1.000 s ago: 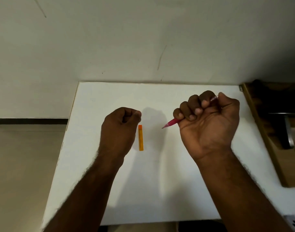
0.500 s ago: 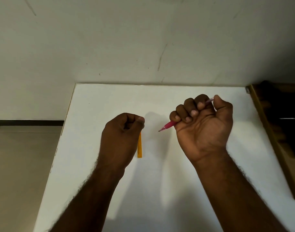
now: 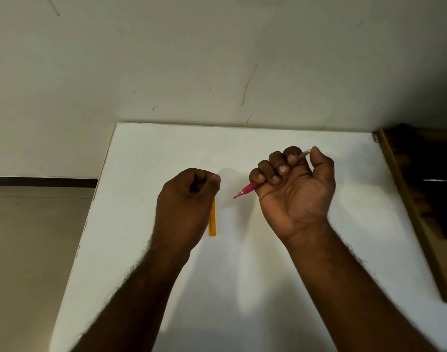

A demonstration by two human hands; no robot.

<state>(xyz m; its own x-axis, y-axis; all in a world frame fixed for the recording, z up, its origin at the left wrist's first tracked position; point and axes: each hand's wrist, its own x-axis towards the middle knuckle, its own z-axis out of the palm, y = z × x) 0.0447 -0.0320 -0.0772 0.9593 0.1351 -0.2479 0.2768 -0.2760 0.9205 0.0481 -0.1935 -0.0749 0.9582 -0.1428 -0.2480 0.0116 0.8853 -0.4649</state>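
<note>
While held up over the table, pink pen point(image 3: 247, 189): wrapped tight by the right hand point(image 3: 297, 194), all four fingers curled round it, thumb at the back end.
Pen long way: slanted, writing tip low and left, back end high and right, toward the far right corner of the white table point(image 3: 166, 153).
Pen tip: out past the little finger, aimed at the gap between both hands, near the left hand but not touching it.
Left hand point(image 3: 189, 199): balled into a fist, thumb on top, nothing seen inside.
Orange stick point(image 3: 212, 222): flat on the table, about the middle, a bit nearer the left edge; long way from far edge to near edge.
Left hand and stick: right over the far end, so by far the nearer hand; right hand well apart, off to the right.
Next move, a guess: probably a grab for the stick, straight down from the left fist, after opening up.
Hidden: far end of the stick, behind the left hand; touching or not, cannot tell. Middle of the pen, inside the right fist.
Hard to make out: what the stick really is, maybe a cap, maybe a small marker. Dark brown wooden thing point(image 3: 405, 199) at the right edge of the table, cut off by the picture edge.
</note>
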